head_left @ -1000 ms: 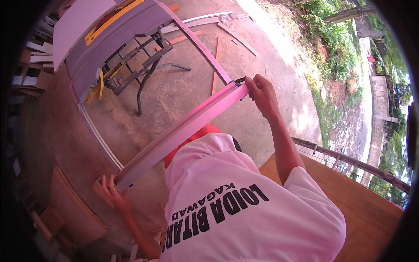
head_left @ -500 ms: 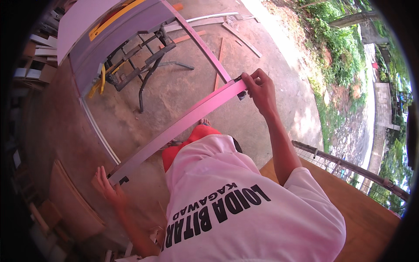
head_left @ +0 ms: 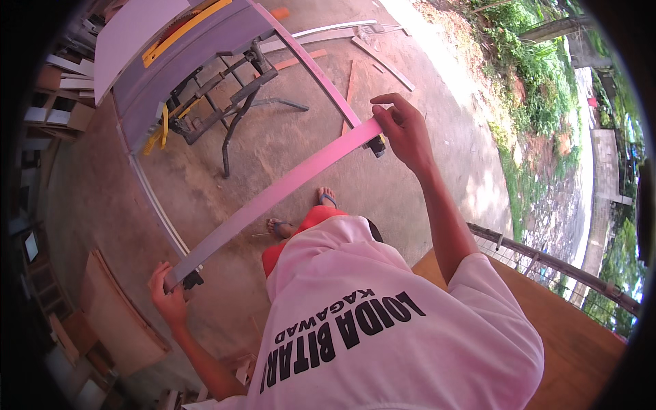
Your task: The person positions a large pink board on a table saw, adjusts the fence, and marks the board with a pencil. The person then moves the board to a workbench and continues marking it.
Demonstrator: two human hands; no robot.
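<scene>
A long flat bar [head_left: 273, 198], pinkish to grey, runs slantwise in front of me across the ends of two rails. These are the right rail [head_left: 318, 72] and the left rail [head_left: 158, 217] of a table saw [head_left: 195, 44]. My left hand [head_left: 169, 294] has its fingers curled round the bar's near left end, beside a black fitting [head_left: 193, 280]. At the far right end, my right hand [head_left: 408, 133] is open, with the thumb by the bar's tip and the index finger stretched out above. Another black fitting [head_left: 377, 145] hangs below that end.
The saw stands on a dark folding stand [head_left: 236, 123], with a yellow strip [head_left: 184, 34] on its top. Wood strips [head_left: 383, 63] lie on the concrete floor. Boards [head_left: 123, 307] lean at left. A wooden surface [head_left: 547, 335] and wire fence [head_left: 547, 266] are at right.
My left fingers have gone from stretched out to curled round the bar's end. My right hand has loosened from its pinch, with the index finger extended. The bar's face has tilted toward me.
</scene>
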